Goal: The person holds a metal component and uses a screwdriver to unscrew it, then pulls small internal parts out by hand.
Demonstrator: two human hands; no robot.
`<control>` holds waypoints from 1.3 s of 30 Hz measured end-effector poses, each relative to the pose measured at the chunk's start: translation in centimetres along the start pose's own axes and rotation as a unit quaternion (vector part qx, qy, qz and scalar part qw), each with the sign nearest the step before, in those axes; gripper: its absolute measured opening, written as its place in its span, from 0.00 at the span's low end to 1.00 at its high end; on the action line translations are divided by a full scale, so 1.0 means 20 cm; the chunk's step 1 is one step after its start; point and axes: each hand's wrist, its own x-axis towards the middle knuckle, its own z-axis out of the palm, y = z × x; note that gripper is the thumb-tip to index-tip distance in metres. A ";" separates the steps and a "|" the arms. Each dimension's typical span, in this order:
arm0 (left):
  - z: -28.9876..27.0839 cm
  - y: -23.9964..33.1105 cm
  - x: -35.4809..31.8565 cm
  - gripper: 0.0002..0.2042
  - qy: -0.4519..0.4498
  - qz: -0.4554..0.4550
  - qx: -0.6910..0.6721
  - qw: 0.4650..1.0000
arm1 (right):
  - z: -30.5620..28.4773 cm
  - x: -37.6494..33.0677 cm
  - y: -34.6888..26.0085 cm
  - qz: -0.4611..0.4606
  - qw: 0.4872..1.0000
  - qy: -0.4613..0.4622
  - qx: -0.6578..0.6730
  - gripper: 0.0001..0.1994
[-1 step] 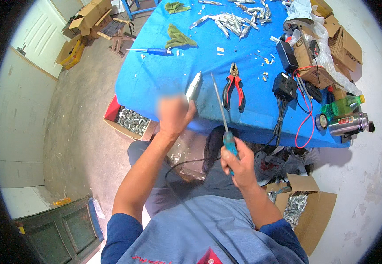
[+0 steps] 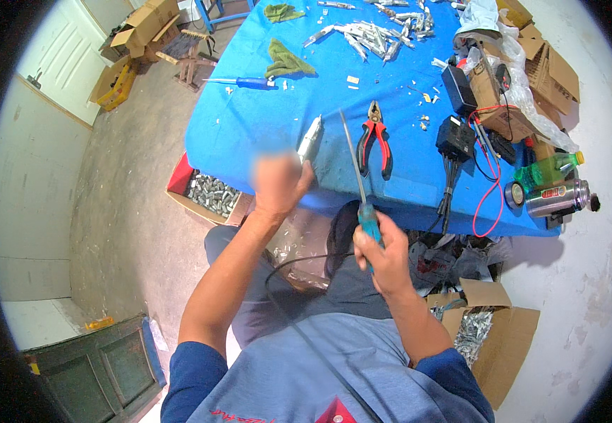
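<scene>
Head view shows your left hand (image 2: 278, 182) closed around a silvery metal piece (image 2: 310, 141), held up over the near edge of the blue desk (image 2: 264, 120). Your right hand (image 2: 383, 254) is clamped on the teal handle of a long screwdriver (image 2: 357, 180), its shaft angled up over the desk's near edge, just beside the red-handled pliers (image 2: 375, 137). More metal pieces (image 2: 373, 32) lie heaped toward the far edge; a blue screwdriver (image 2: 246, 82) rests near the left edge.
</scene>
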 end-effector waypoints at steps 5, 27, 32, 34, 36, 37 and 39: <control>-0.07 0.09 -0.01 0.16 -0.007 -0.037 -0.063 0.997 | 0.18 0.34 -0.06 -0.057 0.997 0.045 0.000 0.18; -0.34 0.17 -0.16 0.11 -0.087 -0.146 -0.150 0.974 | 0.04 0.56 -0.09 0.047 0.973 -0.225 0.040 0.25; -0.38 0.05 -0.05 0.14 -0.095 -0.194 -0.166 0.962 | -0.08 0.64 -0.23 0.051 0.953 -0.290 -0.070 0.27; -0.37 0.02 0.00 0.14 -0.109 -0.185 -0.166 0.963 | -0.09 0.67 -0.27 0.045 0.939 -0.328 -0.095 0.28; -0.34 0.02 0.04 0.15 -0.125 -0.158 -0.157 0.967 | -0.11 0.73 -0.30 0.048 0.923 -0.363 -0.120 0.29; -0.32 0.04 0.07 0.16 -0.129 -0.136 -0.158 0.969 | -0.12 0.76 -0.31 0.033 0.911 -0.379 -0.157 0.30; -0.29 0.07 0.11 0.16 -0.153 -0.093 -0.155 0.972 | -0.13 0.82 -0.34 0.065 0.899 -0.402 -0.162 0.31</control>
